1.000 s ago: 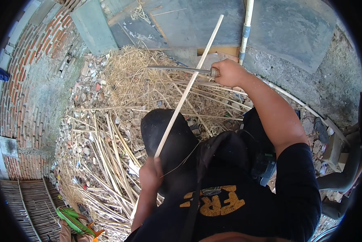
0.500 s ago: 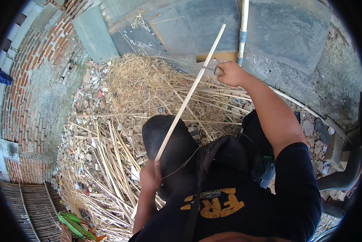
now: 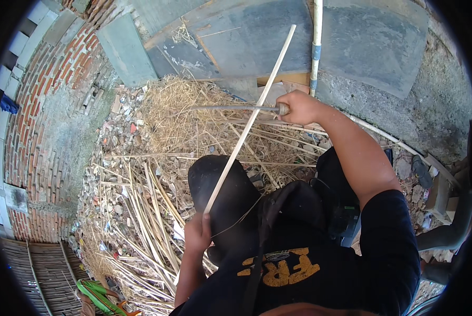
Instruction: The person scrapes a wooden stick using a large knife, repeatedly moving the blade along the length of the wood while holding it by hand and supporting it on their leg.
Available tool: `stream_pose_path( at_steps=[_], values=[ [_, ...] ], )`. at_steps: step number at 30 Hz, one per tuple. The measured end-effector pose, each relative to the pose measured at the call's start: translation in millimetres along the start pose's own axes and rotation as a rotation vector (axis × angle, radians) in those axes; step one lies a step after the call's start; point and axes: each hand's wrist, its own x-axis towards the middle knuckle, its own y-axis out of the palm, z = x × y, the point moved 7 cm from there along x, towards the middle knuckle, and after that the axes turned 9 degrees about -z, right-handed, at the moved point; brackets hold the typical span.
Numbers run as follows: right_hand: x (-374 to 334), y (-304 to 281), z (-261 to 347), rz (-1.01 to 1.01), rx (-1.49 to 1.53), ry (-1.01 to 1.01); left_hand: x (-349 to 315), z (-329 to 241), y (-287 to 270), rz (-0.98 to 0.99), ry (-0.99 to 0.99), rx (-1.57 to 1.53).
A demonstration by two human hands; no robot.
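A long pale strip, likely bamboo or wood (image 3: 249, 125), slants from my lap up toward the far wall. My left hand (image 3: 197, 233) is closed around its near end, over my dark-clothed left knee (image 3: 208, 176). Farther up, my right hand (image 3: 299, 108) grips the short handle of a long-bladed knife (image 3: 228, 108). Its narrow grey blade points left and crosses the strip, close to the handle. Whether the edge bites into the strip cannot be made out.
Dry shavings (image 3: 175, 113) heap up ahead of my knees. Several split strips (image 3: 149, 226) lie on the rubble to my left. Grey boards (image 3: 257, 39) and a white pipe (image 3: 316, 47) stand along the far wall. A brick wall (image 3: 41, 131) rises at left.
The knife blade, earlier short and blurred near the strip, now shows at full length, pointing left. My right hand has shifted slightly down; the strip keeps nearly the same slant.
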Motion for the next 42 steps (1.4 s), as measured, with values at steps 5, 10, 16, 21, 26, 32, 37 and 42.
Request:
stream_pose_path(
  at_steps=[5, 10, 16, 21, 26, 32, 37, 42],
  values=[
    [2, -3, -23, -0.142, -0.146, -0.004, 2, -12, -6, -0.005, -0.007, 0.041],
    [-7, 2, 28, -0.035, -0.156, -0.094, 4, -11, -5, 0.025, -0.004, 0.009],
    [-3, 5, 22, 0.061, -0.059, -0.046, 3, -6, -4, 0.019, 0.0, -0.071],
    [4, 5, -9, -0.06, -0.117, -0.026, 5, -3, -3, 0.018, -0.009, -0.057],
    [-2, 1, 7, -0.068, -0.244, -0.027, 6, -1, -3, 0.055, -0.031, -0.008],
    [-6, 1, 30, 0.053, -0.23, -0.056, 7, -2, -4, 0.08, -0.047, -0.054],
    [4, 15, -2, 0.001, -0.036, -0.065, 7, 1, 0, 0.046, -0.026, -0.066],
    [2, 15, 3, -0.016, -0.158, -0.047, 6, 1, -1, 0.023, -0.037, -0.038]
  ],
)
